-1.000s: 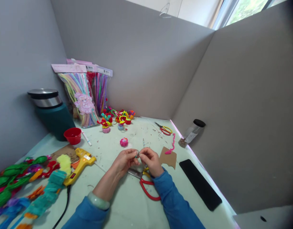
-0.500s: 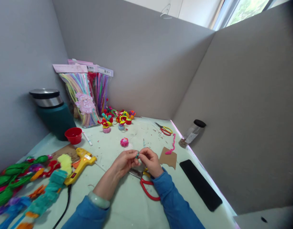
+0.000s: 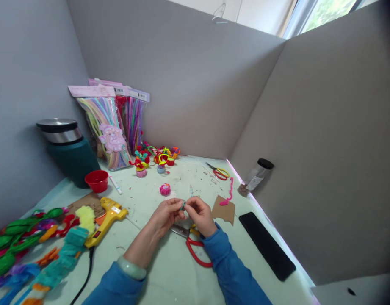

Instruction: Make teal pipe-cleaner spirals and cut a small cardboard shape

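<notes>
My left hand (image 3: 167, 215) and my right hand (image 3: 200, 215) meet above the middle of the table, fingertips pinched together on a small teal piece (image 3: 182, 205). It looks like a short bit of pipe cleaner, mostly covered by the fingers. Under my hands lie red-handled scissors (image 3: 197, 253), their blades partly hidden by my left hand. Just beyond sits a pink fuzzy pipe-cleaner ball (image 3: 165, 189). A thin pen-like stick (image 3: 191, 190) lies behind the fingertips.
To the left are a yellow glue gun (image 3: 107, 220), a red cup (image 3: 97, 181), a teal bottle (image 3: 70, 152) and bundled pipe cleaners (image 3: 61, 258). Pipe-cleaner figures (image 3: 163, 156) stand at the back. On the right lie cardboard (image 3: 222, 212), small scissors (image 3: 220, 173), a jar (image 3: 255, 180) and a black strip (image 3: 266, 245).
Both hands stay in the same place, still pinching the teal piece, which seems turned very slightly. The whole view has shifted a little.
</notes>
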Demonstrator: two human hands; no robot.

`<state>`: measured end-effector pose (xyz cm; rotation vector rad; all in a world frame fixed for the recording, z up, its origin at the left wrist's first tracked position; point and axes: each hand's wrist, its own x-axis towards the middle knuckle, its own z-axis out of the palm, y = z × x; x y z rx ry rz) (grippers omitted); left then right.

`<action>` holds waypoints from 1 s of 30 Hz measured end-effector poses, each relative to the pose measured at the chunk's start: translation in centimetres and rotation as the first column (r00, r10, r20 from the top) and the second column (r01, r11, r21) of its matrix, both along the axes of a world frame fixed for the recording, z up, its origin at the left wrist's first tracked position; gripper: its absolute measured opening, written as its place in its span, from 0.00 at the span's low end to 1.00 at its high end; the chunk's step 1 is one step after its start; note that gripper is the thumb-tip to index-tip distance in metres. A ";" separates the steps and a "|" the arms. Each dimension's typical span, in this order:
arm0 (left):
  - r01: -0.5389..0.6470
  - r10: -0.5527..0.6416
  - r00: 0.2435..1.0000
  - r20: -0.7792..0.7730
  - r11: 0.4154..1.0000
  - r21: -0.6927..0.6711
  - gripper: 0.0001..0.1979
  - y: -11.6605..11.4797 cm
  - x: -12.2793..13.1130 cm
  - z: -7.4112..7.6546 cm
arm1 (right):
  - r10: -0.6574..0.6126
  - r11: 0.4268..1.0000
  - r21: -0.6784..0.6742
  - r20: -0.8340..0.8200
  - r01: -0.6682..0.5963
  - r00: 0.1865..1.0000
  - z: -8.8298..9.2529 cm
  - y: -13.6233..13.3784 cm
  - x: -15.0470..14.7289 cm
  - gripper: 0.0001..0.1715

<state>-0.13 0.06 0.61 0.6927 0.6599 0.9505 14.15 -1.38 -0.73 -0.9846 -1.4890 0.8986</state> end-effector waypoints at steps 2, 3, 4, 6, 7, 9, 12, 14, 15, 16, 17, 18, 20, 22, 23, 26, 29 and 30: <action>-0.024 0.024 0.999 -0.026 1.000 0.014 0.08 -0.1 0.1 0.1 | -0.012 1.000 0.019 0.025 0.012 1.000 0.0 0.0 0.0 0.08; -0.031 0.032 0.999 -0.034 0.999 0.027 0.09 -0.1 0.1 0.1 | -0.015 1.000 0.025 0.032 0.014 0.999 0.0 0.0 0.0 0.08; -0.036 0.037 0.998 -0.042 0.999 0.038 0.10 -0.1 0.1 0.1 | -0.016 0.999 0.029 0.036 0.015 0.999 0.0 0.0 0.0 0.08; -0.043 0.046 0.997 -0.055 0.998 0.051 0.11 -0.1 0.2 0.0 | -0.012 1.000 0.024 0.043 0.011 0.999 0.0 0.0 0.0 0.08; -0.046 0.049 0.997 -0.063 0.997 0.055 0.11 -0.1 0.2 0.0 | -0.013 1.000 0.021 0.047 0.012 0.999 0.0 0.1 0.0 0.08; -0.055 0.061 0.994 -0.091 0.996 0.066 0.12 -0.1 0.2 0.1 | -0.029 0.999 0.022 0.062 0.028 0.998 -0.1 0.1 0.0 0.07; -0.072 0.088 0.984 -0.153 0.992 0.103 0.14 -0.1 0.2 0.3 | -0.065 0.997 0.036 0.087 0.062 0.994 -0.2 0.2 0.0 0.07; -0.082 0.105 0.976 -0.191 0.989 0.125 0.15 -0.1 0.2 0.5 | -0.077 0.997 0.040 0.095 0.073 0.992 -0.2 0.2 0.0 0.07; -0.085 0.112 0.973 -0.203 0.987 0.133 0.15 -0.1 0.2 0.6 | -0.081 0.996 0.041 0.095 0.077 0.992 -0.2 0.2 0.0 0.07; -0.088 0.118 0.970 -0.212 0.986 0.142 0.15 -0.1 0.2 0.6 | -0.081 0.996 0.040 0.091 0.078 0.993 -0.2 0.3 0.0 0.07; -0.093 0.125 0.967 -0.223 0.984 0.150 0.15 -0.1 0.2 0.6 | -0.082 0.996 0.034 0.081 0.079 0.993 -0.3 0.3 0.0 0.08; -0.100 0.135 0.963 -0.235 0.983 0.157 0.14 -0.1 0.2 0.7 | -0.080 0.997 0.022 0.062 0.079 0.995 -0.4 0.4 0.0 0.08; -0.116 0.158 0.952 -0.263 0.979 0.168 0.14 -0.2 0.3 0.7 | -0.064 0.997 -0.031 -0.002 0.064 0.998 -0.7 0.5 -0.1 0.09; -0.129 0.177 0.942 -0.286 0.975 0.179 0.14 -0.2 0.4 0.6 | -0.035 0.994 -0.102 -0.086 0.026 0.996 -1.0 0.7 -0.2 0.10; -0.133 0.184 0.938 -0.293 0.974 0.184 0.13 -0.2 0.5 0.6 | -0.020 0.991 -0.135 -0.126 0.002 0.992 -1.2 0.8 -0.2 0.11; -0.156 0.218 0.923 -0.318 0.965 0.210 0.12 0.0 0.6 0.2 | 0.008 0.978 -0.204 -0.209 -0.052 0.978 -1.2 0.9 -0.3 0.12; -0.176 0.281 0.870 -0.405 0.944 0.278 0.10 0.3 0.5 -0.4 | 0.016 0.968 -0.240 -0.229 -0.072 0.973 -1.0 0.9 -0.4 0.12; -0.178 0.308 0.844 -0.439 0.933 0.312 0.09 0.5 0.5 -0.6 | 0.018 0.967 -0.245 -0.225 -0.074 0.974 -0.9 0.9 -0.3 0.11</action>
